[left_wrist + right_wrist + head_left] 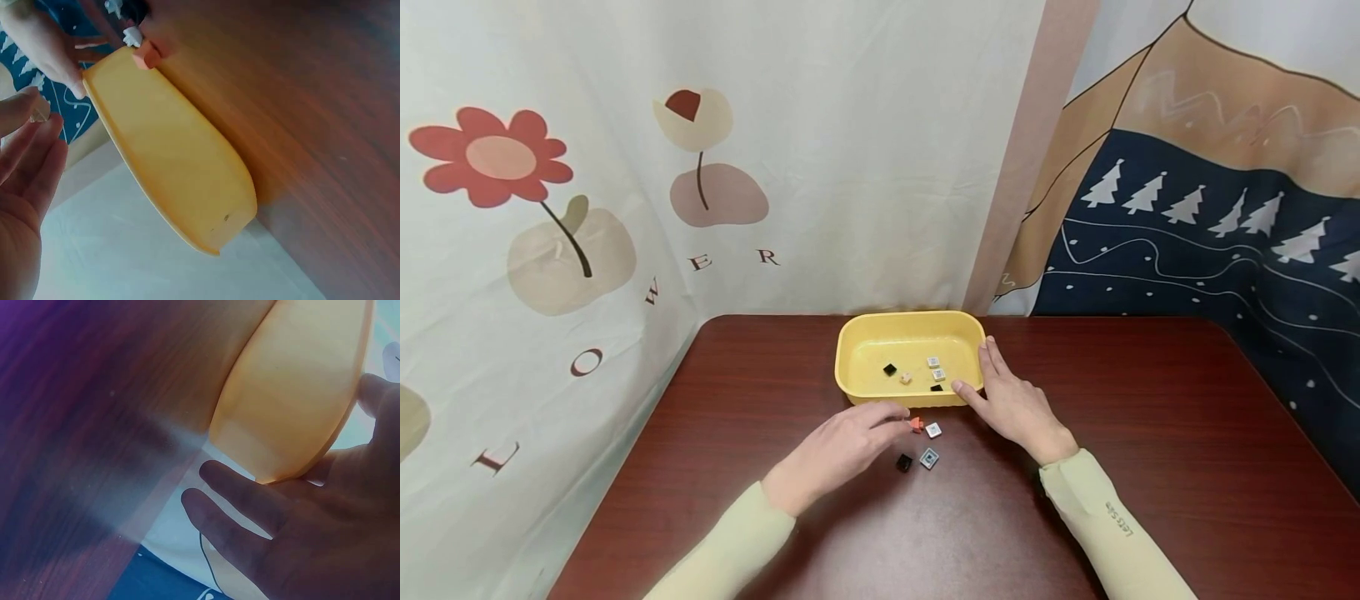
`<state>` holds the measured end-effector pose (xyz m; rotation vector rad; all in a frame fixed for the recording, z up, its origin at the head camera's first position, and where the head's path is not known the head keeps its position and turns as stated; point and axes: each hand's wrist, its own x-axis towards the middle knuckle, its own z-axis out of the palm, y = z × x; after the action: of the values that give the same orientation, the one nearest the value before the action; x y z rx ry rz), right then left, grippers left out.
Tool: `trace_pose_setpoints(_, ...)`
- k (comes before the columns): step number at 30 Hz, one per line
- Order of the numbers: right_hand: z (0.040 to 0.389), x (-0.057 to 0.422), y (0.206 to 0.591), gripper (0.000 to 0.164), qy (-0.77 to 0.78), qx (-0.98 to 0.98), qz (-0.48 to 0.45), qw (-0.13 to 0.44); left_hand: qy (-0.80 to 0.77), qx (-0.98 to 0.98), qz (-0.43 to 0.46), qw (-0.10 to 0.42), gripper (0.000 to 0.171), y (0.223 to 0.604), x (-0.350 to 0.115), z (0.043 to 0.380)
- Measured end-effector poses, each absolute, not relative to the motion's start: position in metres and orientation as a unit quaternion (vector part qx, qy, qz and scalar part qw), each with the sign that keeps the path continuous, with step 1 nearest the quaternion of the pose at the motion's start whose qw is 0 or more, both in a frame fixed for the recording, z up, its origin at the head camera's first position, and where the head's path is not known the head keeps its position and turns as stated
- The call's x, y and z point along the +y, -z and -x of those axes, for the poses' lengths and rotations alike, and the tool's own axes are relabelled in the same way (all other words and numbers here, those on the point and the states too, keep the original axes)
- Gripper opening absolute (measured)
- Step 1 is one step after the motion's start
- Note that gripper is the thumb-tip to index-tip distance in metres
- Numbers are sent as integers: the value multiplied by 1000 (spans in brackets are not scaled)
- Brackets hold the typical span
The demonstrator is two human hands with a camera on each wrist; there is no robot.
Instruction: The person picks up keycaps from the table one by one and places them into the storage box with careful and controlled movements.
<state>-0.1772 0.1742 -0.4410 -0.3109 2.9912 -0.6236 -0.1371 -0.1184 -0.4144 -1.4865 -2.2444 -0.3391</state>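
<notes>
A: What is the count showing?

B: One yellow tray (910, 328). Five pieces are lying inside it: two black pieces (890, 369), two white pieces (933, 362), one beige piece (906, 378). Four are lying before its near wall: one orange piece (916, 425), one white square (933, 430), one grey-blue square (928, 458), one black block (904, 462).

A: And the hands?

B: The left hand (850, 442), just before the tray, is pinching one pale piece (41, 110) between thumb and fingertips. The right hand (1018, 408) is gripping the tray's right near corner, thumb at the rim.

A: Its appearance?

B: The pale piece is looking small and blocky, partly finger-covered.

A: Writing?

B: Beyond the tray, leftward, a curtain (865, 167) is bearing "L O W E R". Right of the tray, a sleeve (1112, 525) is showing lettering beginning "Let", the rest too small.
</notes>
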Motion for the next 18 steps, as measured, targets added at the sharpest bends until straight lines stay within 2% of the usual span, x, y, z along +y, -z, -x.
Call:
trace_pose_setpoints(3, 178, 174, 441, 99, 203, 973, 102, 35, 137, -807, 526, 232, 30, 414, -115, 147)
trace_pose_setpoints(7, 177, 174, 442, 100, 205, 973, 101, 34, 172, -818, 498, 232, 23, 413, -111, 159)
trace_pose_setpoints(13, 178, 174, 443, 99, 203, 973, 104, 28, 184, -835, 460, 239, 26, 411, -109, 174)
trace_pose_setpoints(18, 178, 175, 443, 99, 206, 973, 103, 30, 212, -845, 437, 224, 25, 412, -107, 184)
